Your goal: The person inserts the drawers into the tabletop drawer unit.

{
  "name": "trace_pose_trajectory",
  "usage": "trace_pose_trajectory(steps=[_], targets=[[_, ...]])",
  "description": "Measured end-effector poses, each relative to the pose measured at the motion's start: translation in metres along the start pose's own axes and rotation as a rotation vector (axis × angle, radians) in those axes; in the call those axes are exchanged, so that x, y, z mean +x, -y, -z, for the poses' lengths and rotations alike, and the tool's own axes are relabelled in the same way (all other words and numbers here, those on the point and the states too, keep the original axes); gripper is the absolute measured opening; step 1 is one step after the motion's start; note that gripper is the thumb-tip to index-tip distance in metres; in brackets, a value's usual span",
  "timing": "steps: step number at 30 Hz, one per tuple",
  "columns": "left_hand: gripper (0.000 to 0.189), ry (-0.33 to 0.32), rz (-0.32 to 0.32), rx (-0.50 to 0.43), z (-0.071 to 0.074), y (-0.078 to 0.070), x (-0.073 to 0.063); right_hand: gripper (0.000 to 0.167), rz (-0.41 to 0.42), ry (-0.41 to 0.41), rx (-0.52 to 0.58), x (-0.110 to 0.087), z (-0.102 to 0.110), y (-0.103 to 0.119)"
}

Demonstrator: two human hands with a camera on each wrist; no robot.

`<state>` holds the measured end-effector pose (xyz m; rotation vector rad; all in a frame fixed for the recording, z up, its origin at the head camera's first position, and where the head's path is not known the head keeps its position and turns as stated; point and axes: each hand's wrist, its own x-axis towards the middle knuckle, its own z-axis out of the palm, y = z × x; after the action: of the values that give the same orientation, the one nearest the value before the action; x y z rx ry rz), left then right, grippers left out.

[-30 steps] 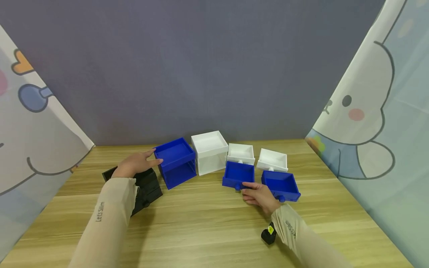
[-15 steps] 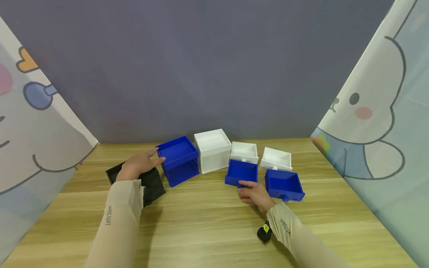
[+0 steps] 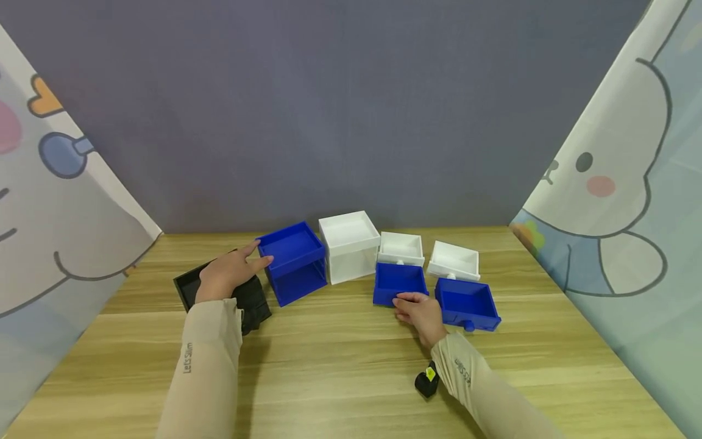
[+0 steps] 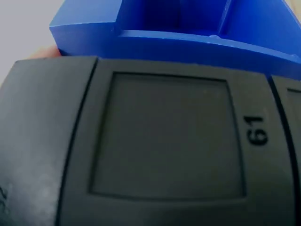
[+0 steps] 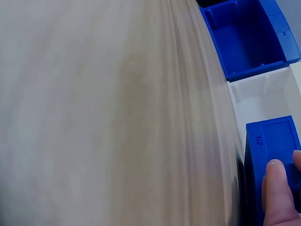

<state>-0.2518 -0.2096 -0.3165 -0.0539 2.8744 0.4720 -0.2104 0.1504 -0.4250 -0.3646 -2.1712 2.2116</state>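
My right hand (image 3: pixel 421 317) pinches the front of a blue drawer (image 3: pixel 399 277), its knob hidden by the fingers. In the right wrist view the drawer's front (image 5: pixel 277 136) shows a small number, with a fingertip (image 5: pixel 277 181) at the knob. My left hand (image 3: pixel 230 271) rests along the left side of a blue drawer case (image 3: pixel 290 247), index finger and thumb stretched over its top edge. That case has an open front. Under the left wrist, a black drawer unit (image 3: pixel 249 299) is partly covered; its panel (image 4: pixel 164 136) fills most of the left wrist view.
A white case (image 3: pixel 351 250) stands right of the blue one. Two white drawers (image 3: pixel 401 246) (image 3: pixel 455 259) lie behind the blue drawers, and a second blue drawer (image 3: pixel 468 303) is at the right. A black wrist camera (image 3: pixel 426 382) hangs by the right sleeve. A grey wall backs the wooden table (image 3: pixel 323 378).
My right fingers have moved left from beside the knob onto it, and the blue drawer has shifted slightly. My left hand stays at the blue case. The head view has shifted a little.
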Motion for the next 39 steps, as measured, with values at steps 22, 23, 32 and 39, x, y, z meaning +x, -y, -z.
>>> trace_pose_trajectory(steps=[22,23,32,39], targets=[[0.081,0.007,-0.018,0.018,-0.001,0.002,-0.002,0.022,0.003,0.058,-0.033,-0.012,-0.016,0.008],[0.081,0.009,-0.016,0.019,-0.001,0.002,-0.001,0.022,0.006,0.072,-0.028,-0.013,-0.018,0.009],[0.077,0.032,0.006,0.011,0.001,0.001,-0.004,0.022,0.015,0.248,0.008,-0.021,-0.043,0.008],[0.078,0.027,0.008,0.003,-0.001,0.003,-0.003,0.023,0.024,0.346,0.022,-0.027,-0.062,0.004]])
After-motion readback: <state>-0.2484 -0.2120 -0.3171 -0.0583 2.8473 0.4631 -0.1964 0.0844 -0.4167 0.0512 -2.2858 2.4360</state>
